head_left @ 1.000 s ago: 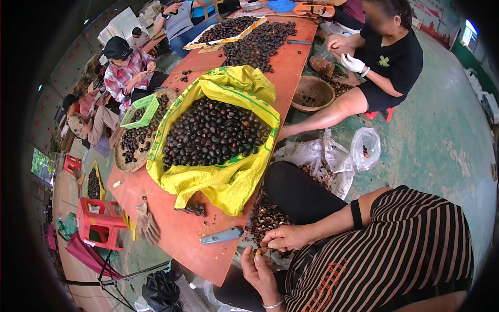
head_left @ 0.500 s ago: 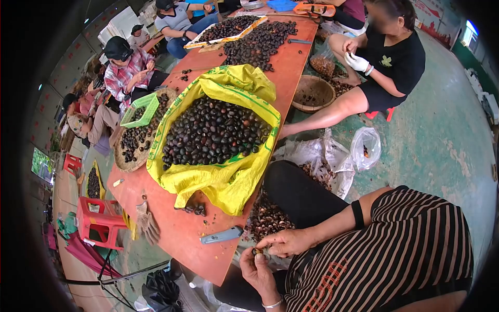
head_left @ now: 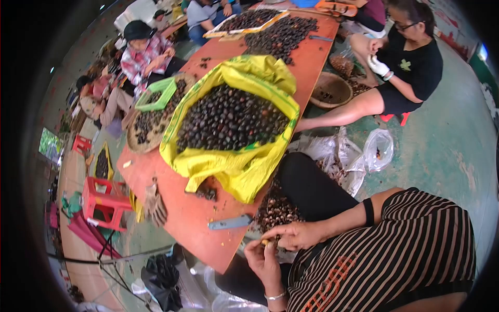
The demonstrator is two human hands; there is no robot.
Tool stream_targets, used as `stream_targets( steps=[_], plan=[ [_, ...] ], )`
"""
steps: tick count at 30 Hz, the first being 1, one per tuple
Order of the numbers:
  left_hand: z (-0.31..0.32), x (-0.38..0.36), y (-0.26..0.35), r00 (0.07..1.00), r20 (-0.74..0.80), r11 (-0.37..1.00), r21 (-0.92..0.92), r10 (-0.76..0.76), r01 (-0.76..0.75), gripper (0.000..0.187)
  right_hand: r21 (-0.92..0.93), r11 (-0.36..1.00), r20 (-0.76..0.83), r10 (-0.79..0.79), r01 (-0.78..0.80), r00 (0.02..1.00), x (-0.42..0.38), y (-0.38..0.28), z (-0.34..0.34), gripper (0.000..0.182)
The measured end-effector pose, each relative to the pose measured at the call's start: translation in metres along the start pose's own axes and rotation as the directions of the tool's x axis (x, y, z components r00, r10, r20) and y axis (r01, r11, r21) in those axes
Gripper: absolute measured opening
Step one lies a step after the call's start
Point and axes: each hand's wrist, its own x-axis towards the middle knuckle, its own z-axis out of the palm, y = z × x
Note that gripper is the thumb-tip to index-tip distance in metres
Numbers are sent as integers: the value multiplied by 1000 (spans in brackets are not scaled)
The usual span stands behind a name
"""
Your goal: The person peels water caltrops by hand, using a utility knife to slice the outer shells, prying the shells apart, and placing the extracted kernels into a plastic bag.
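My left hand (head_left: 264, 261), with a bracelet at the wrist, pinches a small nut (head_left: 265, 242) with a pale yellowish patch between thumb and fingers. Bent over it from the other side, my right hand (head_left: 300, 235) has its fingertips at the same nut, a black band farther up that arm. Both hands are beyond the corner of the red table (head_left: 182, 218), above my dark-clad legs. A grey-blue knife-like tool (head_left: 230, 222) lies on the table near them. Dark nuts (head_left: 228, 117) fill an open yellow sack (head_left: 247, 179).
Brown shells (head_left: 278, 210) lie on the floor beside my leg. A co-worker (head_left: 410, 65) with one white glove sits across, near a round basket (head_left: 331, 89). The table also holds a green basket (head_left: 157, 95) and a glove (head_left: 155, 205). Red stools (head_left: 105, 200) stand left.
The camera view has shifted, so the table and sack appear farther right and higher. My hands stay together at the nut, whose yellowish patch shows more clearly.
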Motion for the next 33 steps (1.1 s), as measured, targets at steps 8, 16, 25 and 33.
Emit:
stream_targets(
  steps=[8,16,25,33],
  plan=[
    [0,-3,-11,969,-18,950,203,246,-237,23,-71,997,-31,-35,33,999,-7,-17,6,43],
    [-4,-3,-11,952,24,886,360,304,-292,21,-277,959,-107,-94,61,990,0,-10,9,43],
    [-3,-11,20,992,117,989,-141,-38,55,22,-2,994,-318,104,-111,942,-6,-48,-20,39],
    [-1,-9,11,993,48,985,-140,105,-97,26,-118,988,112,-88,101,990,-8,-42,9,45]
  ],
)
